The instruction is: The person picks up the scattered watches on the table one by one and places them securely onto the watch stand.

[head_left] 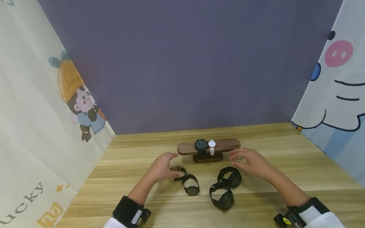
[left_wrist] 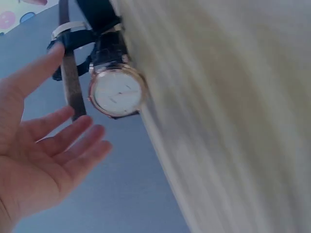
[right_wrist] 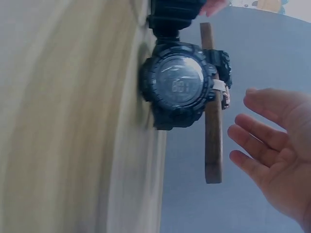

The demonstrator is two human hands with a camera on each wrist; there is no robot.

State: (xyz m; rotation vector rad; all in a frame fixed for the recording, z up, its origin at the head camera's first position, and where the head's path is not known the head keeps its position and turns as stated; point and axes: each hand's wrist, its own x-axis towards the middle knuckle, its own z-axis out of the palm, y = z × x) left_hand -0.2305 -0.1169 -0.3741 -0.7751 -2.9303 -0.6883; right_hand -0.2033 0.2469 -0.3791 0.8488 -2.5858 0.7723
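Note:
A dark wooden watch stand (head_left: pixel 225 145) holds a black watch (head_left: pixel 201 145) and a smaller white-faced watch (head_left: pixel 212 144) with a pale strap. My left hand (head_left: pixel 161 167) is beside the stand's left end and nearest a dark-strapped watch (head_left: pixel 180 177); the left wrist view shows its white dial (left_wrist: pixel 118 92) and rose-gold case. Another black watch (head_left: pixel 192 190) lies against that one. Near the stand's right end is my right hand (head_left: pixel 252 162), fingers extended and holding nothing. Close by it lies a chunky black digital watch (right_wrist: pixel 179 80), with another black watch (head_left: pixel 226 200) in front.
All this is on a light wood-grain table (head_left: pixel 265 209). Behind its far edge rises a grey-blue panel (head_left: pixel 182 63). Printed cloths hang at both sides, a cream one (head_left: pixel 25 126) on the left and a pig-patterned one (head_left: pixel 342 110) on the right.

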